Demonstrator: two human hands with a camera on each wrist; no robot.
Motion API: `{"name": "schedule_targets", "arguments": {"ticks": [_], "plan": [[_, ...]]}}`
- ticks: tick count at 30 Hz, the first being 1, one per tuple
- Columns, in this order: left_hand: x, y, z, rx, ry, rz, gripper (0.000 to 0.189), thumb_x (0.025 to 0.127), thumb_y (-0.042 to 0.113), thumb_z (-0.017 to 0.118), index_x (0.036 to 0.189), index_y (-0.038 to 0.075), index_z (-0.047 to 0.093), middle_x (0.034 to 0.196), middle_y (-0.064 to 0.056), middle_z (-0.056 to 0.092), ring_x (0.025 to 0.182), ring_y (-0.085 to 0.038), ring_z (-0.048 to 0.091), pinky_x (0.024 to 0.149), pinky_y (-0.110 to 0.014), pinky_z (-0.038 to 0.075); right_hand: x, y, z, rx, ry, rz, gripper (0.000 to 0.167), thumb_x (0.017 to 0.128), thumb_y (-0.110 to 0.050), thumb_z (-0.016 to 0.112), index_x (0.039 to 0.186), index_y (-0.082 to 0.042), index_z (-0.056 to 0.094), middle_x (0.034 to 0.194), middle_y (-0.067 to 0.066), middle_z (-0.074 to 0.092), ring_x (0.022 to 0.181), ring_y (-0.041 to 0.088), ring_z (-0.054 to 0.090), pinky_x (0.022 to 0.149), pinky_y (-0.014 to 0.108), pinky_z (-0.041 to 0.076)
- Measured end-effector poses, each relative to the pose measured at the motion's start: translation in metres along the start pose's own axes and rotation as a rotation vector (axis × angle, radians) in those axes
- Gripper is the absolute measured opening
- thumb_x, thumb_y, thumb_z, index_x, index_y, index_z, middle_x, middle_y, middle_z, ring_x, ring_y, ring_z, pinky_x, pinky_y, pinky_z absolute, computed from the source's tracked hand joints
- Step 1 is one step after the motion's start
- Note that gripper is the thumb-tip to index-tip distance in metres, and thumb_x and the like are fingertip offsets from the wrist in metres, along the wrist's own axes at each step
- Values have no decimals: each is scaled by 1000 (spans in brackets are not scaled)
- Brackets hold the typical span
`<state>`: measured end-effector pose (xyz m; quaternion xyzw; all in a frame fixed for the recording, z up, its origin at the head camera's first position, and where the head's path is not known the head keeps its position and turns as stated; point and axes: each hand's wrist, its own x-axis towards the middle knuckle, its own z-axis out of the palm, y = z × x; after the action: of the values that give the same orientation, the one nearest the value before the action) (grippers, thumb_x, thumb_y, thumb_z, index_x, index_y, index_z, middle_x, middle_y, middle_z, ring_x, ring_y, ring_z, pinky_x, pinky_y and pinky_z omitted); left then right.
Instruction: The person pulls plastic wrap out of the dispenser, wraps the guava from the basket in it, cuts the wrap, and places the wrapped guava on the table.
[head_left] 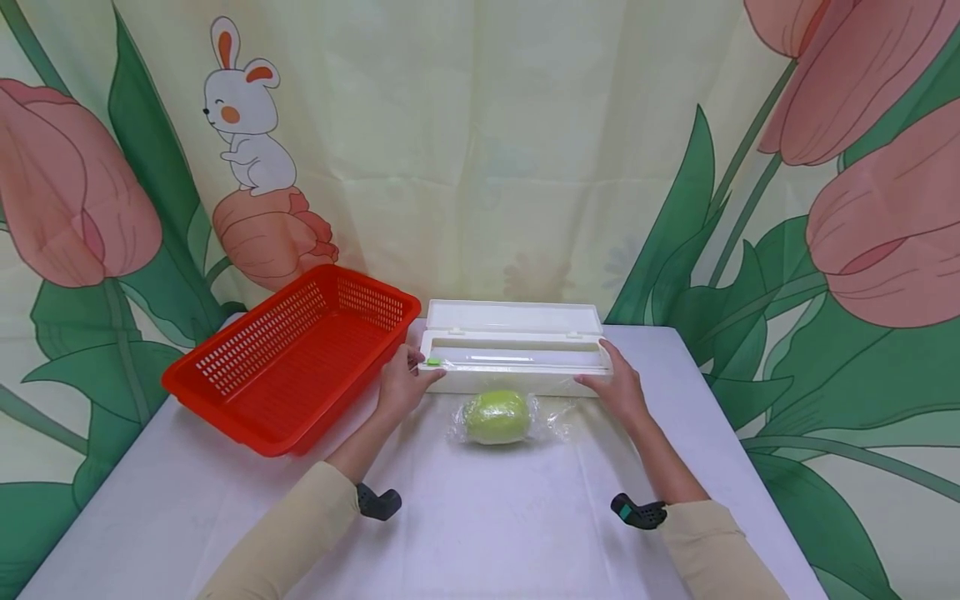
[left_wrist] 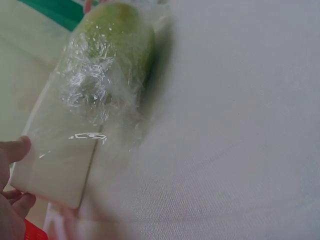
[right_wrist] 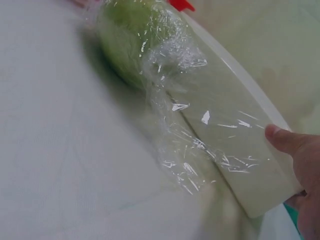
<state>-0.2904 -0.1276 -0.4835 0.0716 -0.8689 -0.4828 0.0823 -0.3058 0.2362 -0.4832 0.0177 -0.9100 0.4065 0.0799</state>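
Note:
A white cling film dispenser box [head_left: 517,382] stands on the table with its lid [head_left: 513,317] raised at the back and a roll of film inside. A small green slide cutter [head_left: 433,362] sits at its left front edge. My left hand [head_left: 400,385] grips the box's left end, thumb on the front face. At the right end my right hand [head_left: 621,390] holds it likewise, its thumb [right_wrist: 281,137] on the front in the right wrist view. Just before the box lies a green oval fruit [head_left: 497,417], loosely wrapped in crinkled clear film [right_wrist: 187,160] whose loose ends spread to both sides.
A red perforated plastic basket [head_left: 300,379] stands at an angle on the left, close to my left hand. A white cloth covers the table [head_left: 487,525]. Behind it hangs a curtain [head_left: 465,150] printed with tulips and a rabbit.

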Motion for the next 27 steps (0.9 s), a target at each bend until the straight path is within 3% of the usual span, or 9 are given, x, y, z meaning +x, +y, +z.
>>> {"name": "schedule_targets", "arguments": {"ticks": [12,16,27], "plan": [[-1,0,2,-57,37,64,32,80,19,80,100,9,56,142,-11,50,125,-32,56,98,-41,51,3,0,2,-14,5,5,85,80,-23,78,149,-6,31,149,23,40,137,41,38,111,54,33],[0,0,4,-80,39,84,23,81,16,78,95,8,62,145,-9,45,130,-29,49,99,-41,50,2,0,2,-9,7,10,85,80,-23,79,148,-6,32,149,23,41,136,41,39,111,54,33],[2,2,0,-114,-45,84,11,86,9,70,96,9,70,148,-9,39,139,-30,35,104,-49,45,2,1,4,-26,11,1,83,80,-24,78,147,-5,33,147,24,42,135,42,40,111,54,34]]}}
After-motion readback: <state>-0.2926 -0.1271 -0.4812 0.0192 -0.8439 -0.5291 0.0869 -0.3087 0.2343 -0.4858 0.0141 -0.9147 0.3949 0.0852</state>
